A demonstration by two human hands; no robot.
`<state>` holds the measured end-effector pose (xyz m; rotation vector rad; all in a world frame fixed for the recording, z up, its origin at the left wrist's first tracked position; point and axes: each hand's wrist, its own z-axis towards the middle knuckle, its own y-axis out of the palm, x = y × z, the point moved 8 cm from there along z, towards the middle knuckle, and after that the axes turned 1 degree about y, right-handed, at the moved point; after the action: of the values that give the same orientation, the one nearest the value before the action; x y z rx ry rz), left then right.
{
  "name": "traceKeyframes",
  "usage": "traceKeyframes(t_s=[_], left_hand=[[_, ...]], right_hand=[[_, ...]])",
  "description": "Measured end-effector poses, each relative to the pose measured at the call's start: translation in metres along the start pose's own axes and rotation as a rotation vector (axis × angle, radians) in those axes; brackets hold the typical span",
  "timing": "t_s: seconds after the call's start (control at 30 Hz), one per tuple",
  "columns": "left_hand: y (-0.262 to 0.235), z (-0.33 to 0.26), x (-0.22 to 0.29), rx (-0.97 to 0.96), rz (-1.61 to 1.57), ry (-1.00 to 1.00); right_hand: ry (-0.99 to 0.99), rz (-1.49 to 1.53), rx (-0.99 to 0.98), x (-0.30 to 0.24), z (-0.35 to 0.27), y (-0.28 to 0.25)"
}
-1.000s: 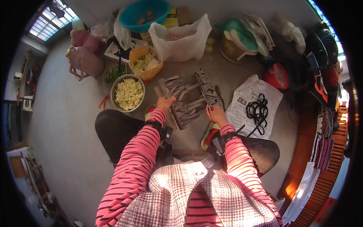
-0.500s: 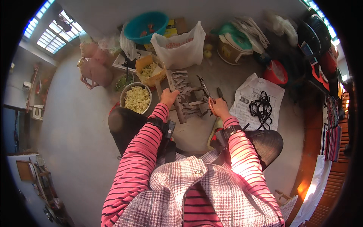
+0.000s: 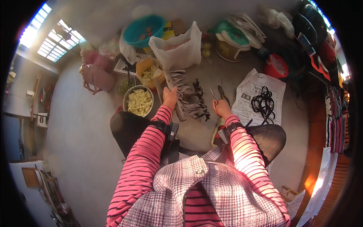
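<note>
Right hand: the right hand (image 3: 222, 108) is closed around the handles of the scissors (image 3: 213, 92), blades pointing far.
Left hand: the left hand (image 3: 170, 97) pinches the left edge of the gray fringed piece (image 3: 192, 99).
Fringed piece: between the hands, nearer the left one, its loose strips spreading right, apart from the scissors.
Dark tool (image 3: 224, 95): just right of the scissors.
Sack (image 3: 242, 109): flat, right of the right hand, black cord (image 3: 262, 104) coiled on it.
Bowl (image 3: 125, 100): left of the left hand, filled with chopped pale food (image 3: 139, 101).
Yellow tub (image 3: 153, 82): just beyond the bowl.
White plastic bag (image 3: 185, 56): farther, standing open.
Teal basin (image 3: 130, 38): farthest left, behind the bag.
</note>
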<state>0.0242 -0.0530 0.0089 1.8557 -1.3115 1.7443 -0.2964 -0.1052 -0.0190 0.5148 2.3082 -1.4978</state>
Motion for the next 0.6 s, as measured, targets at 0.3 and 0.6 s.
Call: traceKeyframes(t_s=[0.3, 0.6], left_hand=[[-0.01, 0.0, 0.038, -0.272, -0.374, -0.026], [-0.031, -0.012, 0.083, -0.379, -0.664, -0.071]], right_hand=[[0.055, 0.115, 0.061, 0.062, 0.035, 0.021], [0.293, 0.82, -0.129, 0.083, 0.027, 0.031]])
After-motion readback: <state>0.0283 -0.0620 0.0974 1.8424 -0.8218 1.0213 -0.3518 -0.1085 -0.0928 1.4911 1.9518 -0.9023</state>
